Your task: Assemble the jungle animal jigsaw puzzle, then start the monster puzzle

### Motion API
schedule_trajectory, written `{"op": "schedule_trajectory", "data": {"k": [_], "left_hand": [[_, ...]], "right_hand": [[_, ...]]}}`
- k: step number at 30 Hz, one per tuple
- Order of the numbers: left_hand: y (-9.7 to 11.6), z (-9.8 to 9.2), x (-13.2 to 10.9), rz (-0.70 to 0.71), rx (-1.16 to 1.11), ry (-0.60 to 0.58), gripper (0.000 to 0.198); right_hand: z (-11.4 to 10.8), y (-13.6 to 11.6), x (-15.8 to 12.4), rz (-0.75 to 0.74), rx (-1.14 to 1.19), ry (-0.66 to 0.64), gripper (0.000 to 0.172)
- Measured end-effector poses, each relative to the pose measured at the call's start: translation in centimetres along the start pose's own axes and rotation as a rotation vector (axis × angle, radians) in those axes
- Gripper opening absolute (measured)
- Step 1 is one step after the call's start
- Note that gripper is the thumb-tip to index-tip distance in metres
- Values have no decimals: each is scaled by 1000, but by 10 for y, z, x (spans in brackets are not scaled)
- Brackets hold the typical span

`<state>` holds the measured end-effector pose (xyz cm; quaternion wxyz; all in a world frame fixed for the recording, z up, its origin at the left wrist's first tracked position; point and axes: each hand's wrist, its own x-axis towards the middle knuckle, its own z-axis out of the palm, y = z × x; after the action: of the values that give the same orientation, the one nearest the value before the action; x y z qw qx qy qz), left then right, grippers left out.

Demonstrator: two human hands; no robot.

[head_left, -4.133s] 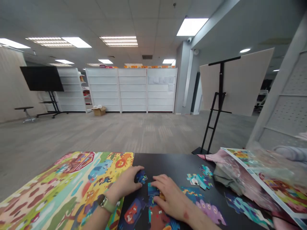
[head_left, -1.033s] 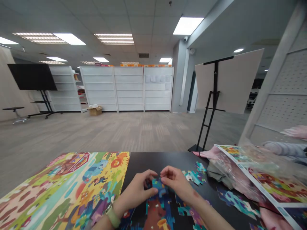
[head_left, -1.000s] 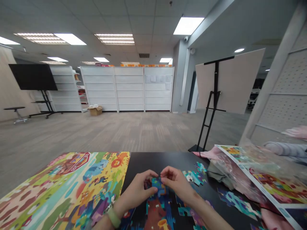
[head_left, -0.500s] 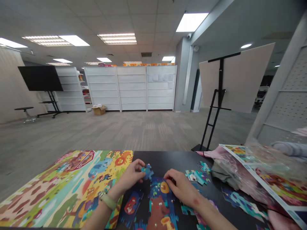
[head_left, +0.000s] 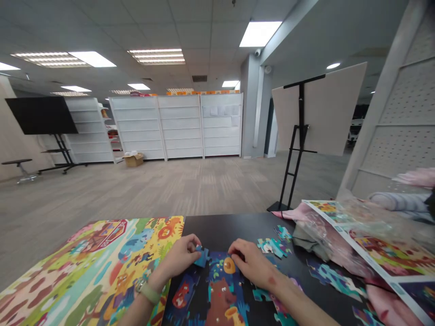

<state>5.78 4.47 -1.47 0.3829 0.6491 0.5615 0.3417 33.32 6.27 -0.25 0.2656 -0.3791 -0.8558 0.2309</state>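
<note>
My left hand (head_left: 183, 256) pinches a blue jigsaw piece (head_left: 203, 257) between thumb and fingers, close to the upper left corner of a partly joined jigsaw puzzle (head_left: 220, 294) showing a brown bear. On that puzzle's upper right edge lies my right hand (head_left: 249, 260), its fingers bent and a little apart, touching beside the orange round shape; it lifts nothing. Left of the bear is a joined dark strip with a red animal (head_left: 181, 292). Loose teal pieces (head_left: 273, 246) lie beyond my right hand, and others are partly covered by my right forearm.
A bright animal picture sheet (head_left: 112, 267) covers the left of the black table (head_left: 224, 226). To the right sit a printed picture sheet (head_left: 377, 253), clear plastic and pink cloth (head_left: 384, 299), with more puzzle pieces (head_left: 336, 278) before them. A board stand (head_left: 294, 167) is behind the table.
My left hand has brought the blue piece slightly down and turned it, nearer the puzzle's upper left edge. My right hand stays at the puzzle's upper right. The camera view has shifted a little.
</note>
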Motion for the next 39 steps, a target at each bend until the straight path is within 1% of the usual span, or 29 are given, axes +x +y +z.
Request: {"op": "schedule_trajectory", "data": {"k": [4, 14, 21, 24, 29, 33, 36, 39], "left_hand": [[-1, 3, 0, 13, 102, 0, 16], [9, 4, -4, 11, 264, 7, 18], [9, 4, -5, -47, 408, 55, 12], [11, 3, -6, -58, 454, 55, 13], [17, 5, -9, -30, 482, 58, 14], [19, 6, -9, 15, 471, 51, 19], [17, 3, -9, 16, 442, 23, 22], [15, -4, -12, 4, 414, -27, 34]], "right_hand": [[-1, -2, 0, 2, -3, -2, 19], [-1, -3, 0, 10, -12, -6, 20], [-2, -4, 0, 17, -18, -15, 18], [-2, -4, -1, 17, -19, -18, 19], [-1, -3, -1, 16, -22, -20, 19], [0, -2, 0, 18, -24, -21, 19], [-2, -3, -1, 21, -22, -32, 20], [-7, -7, -4, 0, -9, -70, 17]]}}
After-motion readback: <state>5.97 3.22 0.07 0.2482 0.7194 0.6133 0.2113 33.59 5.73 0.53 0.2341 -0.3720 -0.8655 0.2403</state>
